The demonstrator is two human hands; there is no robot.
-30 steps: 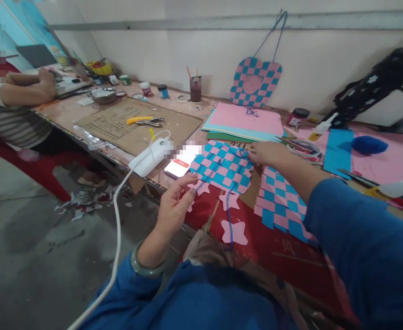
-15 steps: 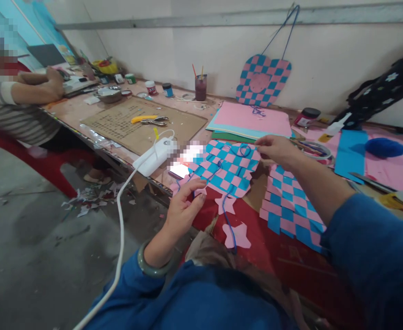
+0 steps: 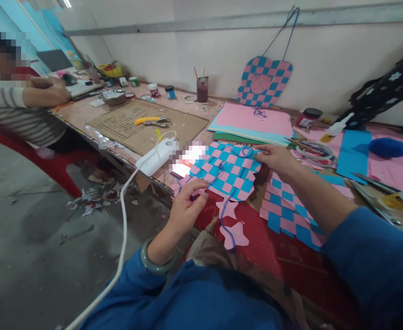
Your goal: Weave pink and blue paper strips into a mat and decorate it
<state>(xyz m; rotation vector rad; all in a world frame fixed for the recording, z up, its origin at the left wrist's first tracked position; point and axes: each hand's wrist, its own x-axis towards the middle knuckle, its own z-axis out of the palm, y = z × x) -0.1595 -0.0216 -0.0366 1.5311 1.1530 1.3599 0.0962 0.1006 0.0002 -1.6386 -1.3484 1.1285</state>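
A woven pink-and-blue paper sheet [image 3: 227, 169] lies at the table's front edge, with blue yarn [image 3: 223, 211] looping over it and trailing down. Its upper right edge is pinched in my right hand [image 3: 275, 159]. My left hand [image 3: 187, 206] hovers by the lower left corner, thumb and index finger apart, nothing visible between them. Behind those fingers is part of a pink paper piece [image 3: 178, 183], mostly hidden. Two pink paper stars hang along the yarn: an upper star [image 3: 229, 209] and a lower star [image 3: 238, 236].
To the right lies a second checkered woven sheet [image 3: 285, 208], close to scissors [image 3: 376, 201]. Stacked coloured paper [image 3: 252, 120] sits behind. A white power strip [image 3: 157, 156] and its cable run left. Yellow-handled pliers [image 3: 152, 121] rest on cardboard. A person [image 3: 19, 101] sits at far left.
My right hand has shifted slightly down along the woven sheet's right edge, and that edge has tilted a little. My left hand keeps nearly the same pose. The camera view has turned slightly.
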